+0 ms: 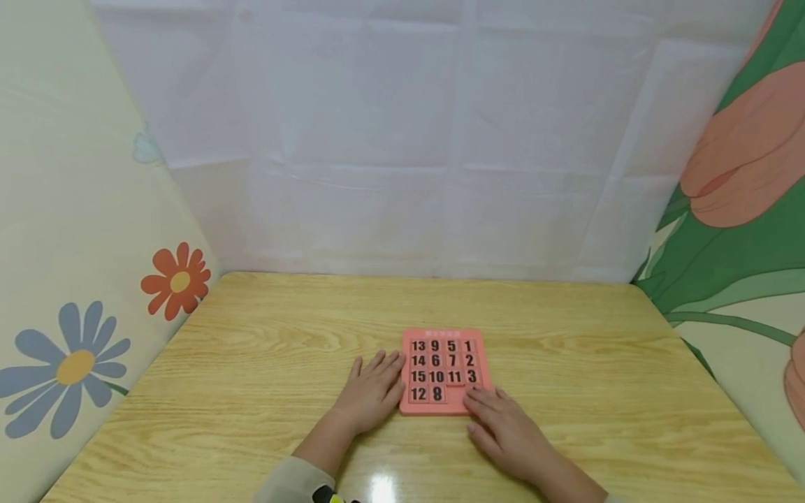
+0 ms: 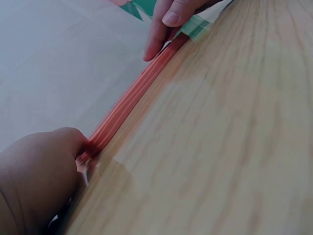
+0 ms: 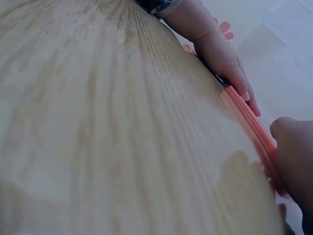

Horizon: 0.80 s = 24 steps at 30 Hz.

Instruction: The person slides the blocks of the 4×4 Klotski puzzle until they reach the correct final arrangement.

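Pink number puzzle [image 1: 444,370] lies flat on the desk, between five and six o'clock from the middle of the head view. A creased white sheet [image 1: 402,140] rises at the desk's twelve o'clock edge, and below it spreads the wood-grain desk [image 1: 251,391]. A flowered panel [image 1: 56,175] stands at nine o'clock, a tulip-patterned panel [image 1: 742,168] at three. The left hand [image 1: 372,392] is open and relaxed, fingers extended, touching the puzzle's nine o'clock edge without gripping it. The right hand [image 1: 512,433], also loosely open and grasping nothing, rests its fingertips on the puzzle's corner between four and five o'clock, hiding whatever lies beneath. In the six o'clock row, tiles 12 [image 1: 418,394] and 8 [image 1: 437,394] show, with a vacant slot at 8's three o'clock, directly under tile 11 [image 1: 455,378]
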{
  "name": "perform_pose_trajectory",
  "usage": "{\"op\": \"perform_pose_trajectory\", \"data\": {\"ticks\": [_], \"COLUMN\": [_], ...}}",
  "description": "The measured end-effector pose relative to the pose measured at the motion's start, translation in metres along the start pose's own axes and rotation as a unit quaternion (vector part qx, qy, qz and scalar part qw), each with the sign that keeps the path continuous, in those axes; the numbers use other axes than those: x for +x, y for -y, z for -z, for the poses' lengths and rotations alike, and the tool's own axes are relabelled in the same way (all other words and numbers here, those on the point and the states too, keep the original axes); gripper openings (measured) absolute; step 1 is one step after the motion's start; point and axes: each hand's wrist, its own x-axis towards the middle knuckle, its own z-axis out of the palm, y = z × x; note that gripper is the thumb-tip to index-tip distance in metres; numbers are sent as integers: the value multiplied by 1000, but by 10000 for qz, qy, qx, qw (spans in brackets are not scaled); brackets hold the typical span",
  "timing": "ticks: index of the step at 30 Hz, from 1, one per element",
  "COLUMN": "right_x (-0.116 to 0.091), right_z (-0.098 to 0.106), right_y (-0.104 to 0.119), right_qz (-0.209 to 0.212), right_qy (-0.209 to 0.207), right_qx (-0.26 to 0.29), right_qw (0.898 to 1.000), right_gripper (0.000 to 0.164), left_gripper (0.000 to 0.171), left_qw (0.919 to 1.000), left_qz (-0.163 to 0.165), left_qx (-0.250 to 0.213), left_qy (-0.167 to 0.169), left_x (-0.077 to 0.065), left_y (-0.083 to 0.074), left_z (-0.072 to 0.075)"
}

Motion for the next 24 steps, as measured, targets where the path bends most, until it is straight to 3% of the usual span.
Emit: {"op": "perform_pose_trajectory", "data": {"ticks": [24], "right_x": [43], "right_z": [-22], "right_y": [45], "right_qz": [544], "right_qy": [544], "right_qx": [-84], "right_qw": [9970], "right_gripper": [48], "left_gripper": [52], "left_qw": [9999], "left_qz": [-108], "left_qx": [21], "left_qy": [-104], "left_x": [2], "left_y": [4], "left_z": [-3]}}
